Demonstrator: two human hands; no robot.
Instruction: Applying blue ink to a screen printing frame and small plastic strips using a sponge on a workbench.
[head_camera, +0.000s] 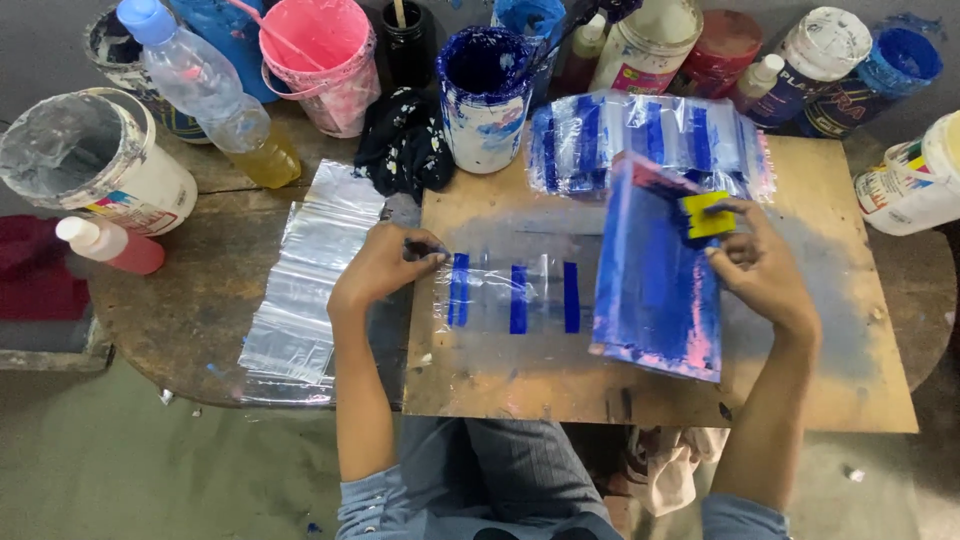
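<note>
Printing workshop: paint pots (484, 95), ink-stained board (840, 330).

A worn round wooden table (190, 300) stands on grey concrete floor (130, 470).

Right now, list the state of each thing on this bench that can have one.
Clear bag with blue bars: flat on the board, pinned by left hand.
Print screen: lifted, tilted, held by right hand.
Printed bags: piled behind.
Plain bags: stacked, unprinted.
Blue paint can: open.
Pink bucket: open.
Water bottle: capped.
</note>
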